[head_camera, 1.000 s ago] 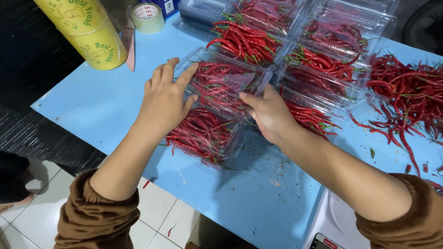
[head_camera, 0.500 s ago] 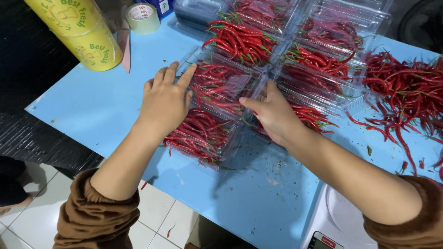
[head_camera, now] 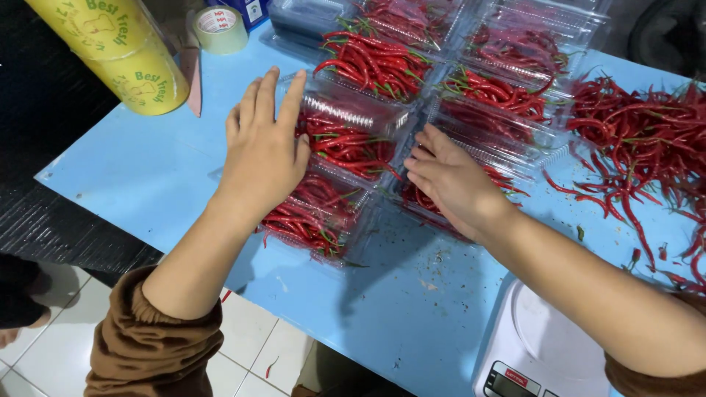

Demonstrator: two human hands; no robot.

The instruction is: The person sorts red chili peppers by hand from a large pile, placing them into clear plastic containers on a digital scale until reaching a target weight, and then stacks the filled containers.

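Observation:
A clear plastic clamshell container [head_camera: 351,144] full of red chillies lies on the blue table [head_camera: 147,176], its lid folded down over it. My left hand [head_camera: 263,151] lies flat on the container's left side, fingers straight and pointing away from me. My right hand [head_camera: 450,182] presses against its right edge, fingertips at the seam beside a neighbouring chilli container [head_camera: 507,158]. A second filled container [head_camera: 309,220] sits just below my left palm, partly hidden by my wrist.
More filled containers [head_camera: 379,65] stand in rows at the back. A loose pile of red chillies [head_camera: 647,143] covers the right side. Yellow film rolls [head_camera: 125,55] and a tape roll [head_camera: 219,28] sit far left. A white scale [head_camera: 540,345] is at the near right edge.
Both hands stay on the same container. My right hand has flattened and slid a little toward its edge, and the lid looks pressed lower.

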